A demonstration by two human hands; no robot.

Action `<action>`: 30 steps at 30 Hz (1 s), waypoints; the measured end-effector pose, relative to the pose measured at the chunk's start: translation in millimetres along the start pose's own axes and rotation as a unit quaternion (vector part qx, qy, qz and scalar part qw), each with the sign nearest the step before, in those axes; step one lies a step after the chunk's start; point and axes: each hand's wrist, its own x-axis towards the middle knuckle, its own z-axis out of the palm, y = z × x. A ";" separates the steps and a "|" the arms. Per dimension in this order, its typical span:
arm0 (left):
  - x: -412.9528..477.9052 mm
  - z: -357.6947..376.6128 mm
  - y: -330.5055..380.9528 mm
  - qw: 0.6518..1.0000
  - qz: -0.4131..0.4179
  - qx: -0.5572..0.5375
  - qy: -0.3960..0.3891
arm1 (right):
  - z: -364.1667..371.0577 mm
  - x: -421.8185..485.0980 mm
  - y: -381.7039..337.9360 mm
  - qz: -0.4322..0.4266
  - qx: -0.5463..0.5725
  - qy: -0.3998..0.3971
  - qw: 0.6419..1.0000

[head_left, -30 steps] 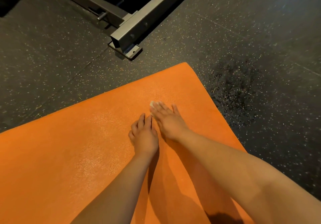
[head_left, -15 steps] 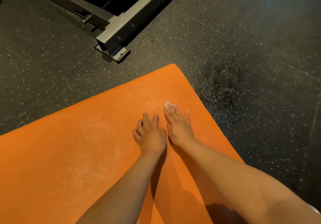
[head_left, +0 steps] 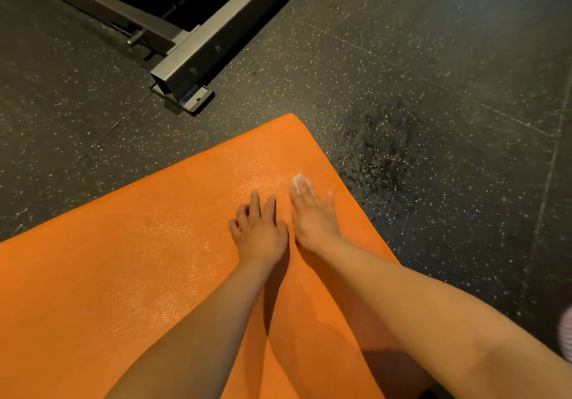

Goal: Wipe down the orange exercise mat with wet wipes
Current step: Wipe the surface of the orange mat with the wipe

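Observation:
The orange exercise mat (head_left: pixel 123 268) lies on the dark speckled floor, its far corner pointing up the frame. My right hand (head_left: pixel 312 216) lies flat on the mat near its right edge, fingers straight, pressing a white wet wipe (head_left: pixel 297 180) of which only a small tip shows past the fingertips. My left hand (head_left: pixel 258 231) rests on the mat just to the left of it, fingers spread and slightly bent, holding nothing. A shiny damp patch shows on the mat ahead of the left hand.
A grey metal equipment frame (head_left: pixel 198 55) with a foot plate stands on the floor beyond the mat's corner. A dark wet-looking patch (head_left: pixel 380 154) marks the floor right of the mat. A bit of striped cloth (head_left: pixel 566 333) shows at the right edge.
My right hand has slid the wipe to the right and a little away, toward the mat's right edge. My left hand has stayed beside it on the mat.

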 end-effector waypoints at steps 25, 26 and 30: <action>23.8 -21.1 -56.1 0.992 -0.096 -0.042 0.067 | -4.7 56.7 -48.9 0.003 0.022 -0.011 1.000; 23.8 -20.8 -59.2 0.990 -0.112 -0.050 0.063 | -0.7 55.1 -62.9 -0.048 0.015 -0.035 0.998; 25.5 -18.3 -68.4 0.991 -0.095 -0.079 0.052 | 7.6 56.4 -79.1 -0.187 -0.024 -0.083 0.979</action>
